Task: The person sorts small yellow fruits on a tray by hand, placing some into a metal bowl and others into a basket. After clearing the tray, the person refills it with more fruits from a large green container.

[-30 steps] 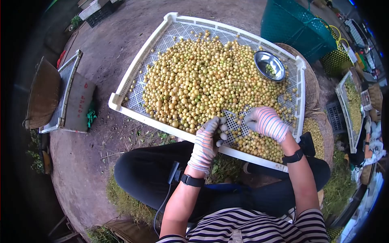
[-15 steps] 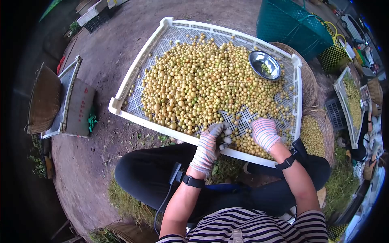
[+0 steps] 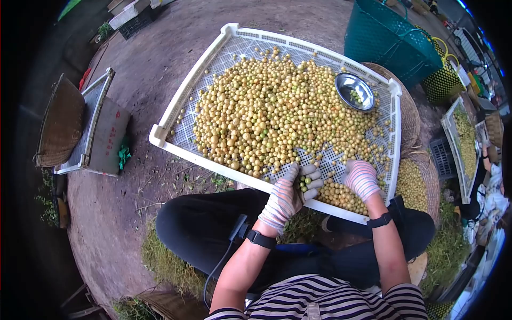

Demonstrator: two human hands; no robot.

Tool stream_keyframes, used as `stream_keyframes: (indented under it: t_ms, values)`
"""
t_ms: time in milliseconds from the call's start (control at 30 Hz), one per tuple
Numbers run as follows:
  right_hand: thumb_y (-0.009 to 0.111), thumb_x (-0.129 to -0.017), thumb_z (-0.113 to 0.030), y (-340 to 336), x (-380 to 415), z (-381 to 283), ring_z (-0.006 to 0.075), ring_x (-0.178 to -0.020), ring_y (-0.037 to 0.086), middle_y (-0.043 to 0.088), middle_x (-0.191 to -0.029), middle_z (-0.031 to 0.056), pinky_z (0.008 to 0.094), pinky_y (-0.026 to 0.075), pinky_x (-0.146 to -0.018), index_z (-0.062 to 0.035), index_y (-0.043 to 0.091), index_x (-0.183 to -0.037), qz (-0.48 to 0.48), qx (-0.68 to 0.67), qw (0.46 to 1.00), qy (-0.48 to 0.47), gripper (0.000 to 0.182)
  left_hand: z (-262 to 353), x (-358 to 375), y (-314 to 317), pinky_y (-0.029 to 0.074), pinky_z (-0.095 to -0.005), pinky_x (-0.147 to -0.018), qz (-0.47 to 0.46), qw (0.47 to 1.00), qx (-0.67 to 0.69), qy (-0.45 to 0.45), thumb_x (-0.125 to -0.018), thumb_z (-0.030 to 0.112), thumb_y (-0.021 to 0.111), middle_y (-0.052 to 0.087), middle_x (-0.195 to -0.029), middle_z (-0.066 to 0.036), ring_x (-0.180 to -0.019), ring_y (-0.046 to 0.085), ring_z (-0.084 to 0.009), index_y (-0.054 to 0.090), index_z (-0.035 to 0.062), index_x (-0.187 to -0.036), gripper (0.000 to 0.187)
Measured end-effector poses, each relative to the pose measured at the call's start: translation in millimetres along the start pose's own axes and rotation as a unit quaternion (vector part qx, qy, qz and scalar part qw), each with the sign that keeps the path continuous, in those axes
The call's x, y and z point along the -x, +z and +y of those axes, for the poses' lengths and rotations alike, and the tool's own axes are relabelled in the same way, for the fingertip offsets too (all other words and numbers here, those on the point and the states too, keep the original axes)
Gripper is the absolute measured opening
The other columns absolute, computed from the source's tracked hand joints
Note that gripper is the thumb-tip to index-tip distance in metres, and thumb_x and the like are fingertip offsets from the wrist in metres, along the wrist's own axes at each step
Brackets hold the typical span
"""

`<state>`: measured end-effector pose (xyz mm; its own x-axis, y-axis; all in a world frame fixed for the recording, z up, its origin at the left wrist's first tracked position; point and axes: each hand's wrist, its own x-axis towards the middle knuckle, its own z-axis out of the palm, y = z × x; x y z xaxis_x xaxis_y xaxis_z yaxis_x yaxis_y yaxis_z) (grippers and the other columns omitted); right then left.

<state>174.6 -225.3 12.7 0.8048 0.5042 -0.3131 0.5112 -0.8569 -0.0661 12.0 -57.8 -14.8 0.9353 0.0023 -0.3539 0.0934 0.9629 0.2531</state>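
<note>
Head view: loads of fruit (image 3: 250, 114) heaped across the tray (image 3: 213, 167), only a few green ones in the far-right bowl (image 3: 345, 84), left hand (image 3: 282, 199) cupping some near the front, right hand (image 3: 362, 179) curled, can't tell if holding any.

Round fruit (image 3: 256, 117), mostly yellow-tan w/ some green, lie loose in a lg pile on white mesh tray (image 3: 213, 165); smaller grp nr front R edge. Few green fruit (image 3: 304, 185) in L hand (image 3: 284, 200). Shiny metal bowl (image 3: 348, 84) holds few green pcs nr far R corner.
</note>
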Motion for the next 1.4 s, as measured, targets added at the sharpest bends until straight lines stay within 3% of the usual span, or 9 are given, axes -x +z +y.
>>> stream_keyframes:
  t_ms: [233, 333, 467, 700, 833, 967, 1067, 1200, 1400]
  values:
    - [0.070, -0.077, -0.020, -31, 12, -4, 0.0236, -0.067, 0.066, 0.069, -0.076, 0.0131, 0.0356, 0.053, -0.066, -0.0044, 0.071, -0.091, -0.065, -0.387, 0.911, -0.129, 0.021, -8, 0, 15, 0.054, -0.0296, -0.069, 0.068, 0.995, -0.074, -0.014, -0.098, 0.047, 0.050, 0.066, -0.103, -0.006, -0.086, 0.066, -0.0191, 0.061, 0.0046, -0.115, 0.047]
    - [0.069, -0.080, -0.019, -55, 21, -38, 0.0275, -0.076, 0.066, 0.069, -0.084, 0.0143, 0.0365, 0.053, -0.071, -0.0030, 0.070, -0.097, -0.119, -0.380, 0.892, -0.213, 0.023, -13, 0, 18, 0.051, -0.0260, -0.064, 0.084, 0.994, -0.064, -0.025, -0.097, 0.044, 0.054, 0.067, -0.099, -0.005, -0.082, 0.065, -0.0171, 0.062, 0.0043, -0.115, 0.044]
    - [0.072, -0.077, -0.020, -23, -25, -48, 0.0350, -0.089, 0.064, 0.065, -0.104, 0.0177, 0.0422, 0.052, -0.082, -0.0034, 0.069, -0.102, 0.137, -0.205, 0.939, -0.239, 0.030, -18, 3, 10, 0.044, -0.0196, -0.051, 0.060, 0.994, -0.090, -0.017, -0.098, 0.037, 0.054, 0.065, -0.086, -0.003, -0.067, 0.060, -0.0121, 0.064, 0.0029, -0.110, 0.037]
    - [0.069, -0.078, -0.024, -17, -30, -35, 0.0346, -0.085, 0.064, 0.066, -0.093, 0.0139, 0.0441, 0.052, -0.079, -0.0104, 0.072, -0.096, -0.067, -0.141, 0.964, -0.214, 0.023, -10, 19, 32, 0.032, -0.0174, -0.043, 0.071, 0.980, -0.183, -0.026, -0.098, 0.033, 0.057, 0.060, -0.073, 0.003, -0.054, 0.053, -0.0063, 0.066, 0.0044, -0.103, 0.031]
    - [0.069, -0.079, -0.023, -10, -44, -52, 0.0336, -0.081, 0.065, 0.067, -0.090, 0.0139, 0.0423, 0.052, -0.076, -0.0086, 0.073, -0.094, 0.105, -0.160, 0.956, -0.221, 0.021, -18, 17, 32, 0.032, -0.0169, -0.043, 0.067, 0.973, -0.212, -0.067, -0.098, 0.034, 0.055, 0.060, -0.073, 0.004, -0.055, 0.053, -0.0052, 0.066, 0.0031, -0.107, 0.034]
    - [0.067, -0.079, -0.024, 15, -68, -70, 0.0359, -0.081, 0.064, 0.065, -0.088, 0.0160, 0.0471, 0.051, -0.073, -0.0063, 0.070, -0.093, 0.113, 0.001, 0.968, -0.225, 0.022, -20, 18, 32, 0.034, -0.0170, -0.045, 0.072, 0.972, -0.220, -0.050, -0.098, 0.034, 0.055, 0.060, -0.071, 0.005, -0.054, 0.052, -0.0053, 0.066, 0.0038, -0.108, 0.034]
    - [0.067, -0.080, -0.021, 15, -66, -60, 0.0337, -0.077, 0.065, 0.066, -0.085, 0.0162, 0.0448, 0.052, -0.070, -0.0039, 0.070, -0.091, 0.123, -0.043, 0.968, -0.215, 0.021, -22, 12, 20, 0.036, -0.0178, -0.045, 0.095, 0.974, -0.206, 0.007, -0.098, 0.030, 0.056, 0.061, -0.071, 0.003, -0.052, 0.052, -0.0062, 0.065, 0.0040, -0.111, 0.031]
    - [0.067, -0.083, -0.015, -10, -34, -48, 0.0246, -0.075, 0.067, 0.069, -0.083, 0.0157, 0.0352, 0.052, -0.069, -0.0021, 0.070, -0.089, -0.050, -0.390, 0.906, -0.158, 0.014, -17, 5, 19, 0.037, -0.0186, -0.044, 0.157, 0.970, -0.166, 0.088, -0.098, 0.026, 0.057, 0.061, -0.071, 0.002, -0.051, 0.052, -0.0070, 0.063, 0.0041, -0.113, 0.028]
    - [0.065, -0.083, -0.013, -20, -5, -56, 0.0312, -0.074, 0.065, 0.067, -0.081, 0.0164, 0.0396, 0.051, -0.068, -0.0016, 0.067, -0.084, 0.009, -0.309, 0.912, -0.269, 0.011, -17, -2, 17, 0.033, -0.0178, -0.040, 0.150, 0.967, -0.204, 0.039, -0.098, 0.029, 0.058, 0.060, -0.066, 0.003, -0.047, 0.050, -0.0061, 0.062, 0.0069, -0.102, 0.023]
